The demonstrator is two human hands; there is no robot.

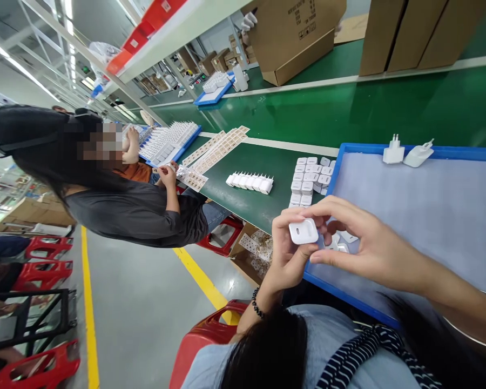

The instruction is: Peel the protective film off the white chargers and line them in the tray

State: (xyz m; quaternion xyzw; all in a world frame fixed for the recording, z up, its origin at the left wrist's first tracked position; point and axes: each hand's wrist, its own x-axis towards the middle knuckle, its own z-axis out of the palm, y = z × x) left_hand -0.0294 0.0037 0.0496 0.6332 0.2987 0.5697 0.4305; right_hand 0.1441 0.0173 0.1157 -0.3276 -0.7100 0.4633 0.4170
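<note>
Long strip lights hung over a grey-floored workshop, where a dark green worktop (281, 154) ran alongside a glossy green belt (291, 116). At the worktop's near edge, on the left, sat a co-worker in a dark grey top and black cap (137, 216), working over pale printed sheets (221, 151). A shallow blue plastic tray with a pale lining (461, 153) took up the worktop's right part. Beyond the belt, a big brown cardboard box (295, 38) stood tilted. The person's right hand (372, 243) was half curled over the tray's left edge, thumb and fingers apart; whether its fingertips touched the piece beside them could not be told. Stacked white plastic chargers (305, 175) stood just beside that edge, and a row of white pronged plugs (251, 182) lay farther left. Two white pronged chargers (394, 151) rested at the tray's far edge. One white rounded-square charger (303, 231) was pinched between thumb and fingers of the left hand (285, 262), near the tray's near left corner, slotted face toward the camera.
</note>
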